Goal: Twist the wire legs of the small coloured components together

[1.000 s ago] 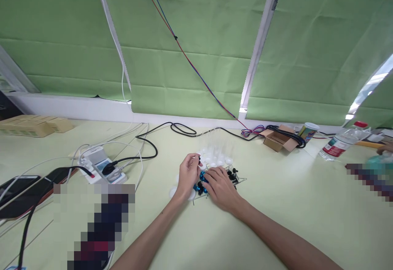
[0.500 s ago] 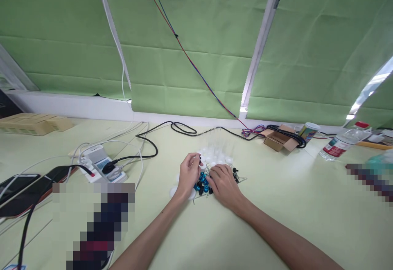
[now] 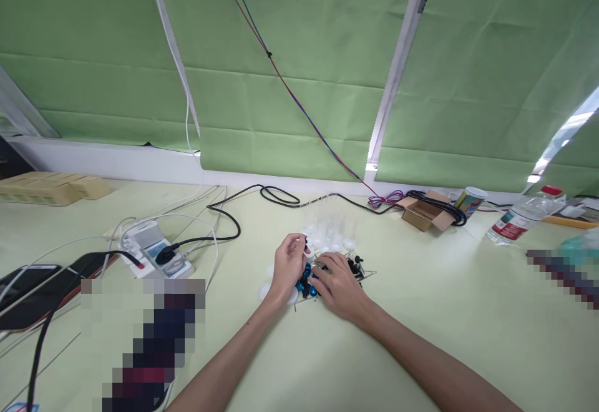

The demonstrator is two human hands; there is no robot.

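My left hand (image 3: 289, 265) is closed in a pinch on a small white part (image 3: 308, 251) with a black bit at its top; its exact kind is too small to tell. Just right of it, my right hand (image 3: 337, 279) reaches down over a pile of blue pieces (image 3: 306, 269) and black ones, fingers bent and spread apart, touching the pile. Nothing held shows in it. Behind both hands stand several clear, thin upright pieces on white round bases (image 3: 334, 241). More black pieces (image 3: 358, 263) and thin metal rods lie right of the right hand. White discs (image 3: 264, 292) lie beside my left wrist.
A power strip (image 3: 159, 253) with plugs and tangled cables sits at left, near a phone (image 3: 30, 278). Along the back run a black cable (image 3: 279, 202) and an open cardboard box (image 3: 427, 213). A can (image 3: 470, 200) and a plastic bottle (image 3: 521, 217) stand at right.
My right hand has shifted slightly, its fingers spreading over the pile, and more black pieces show beyond it. My left hand keeps its place and its hold.
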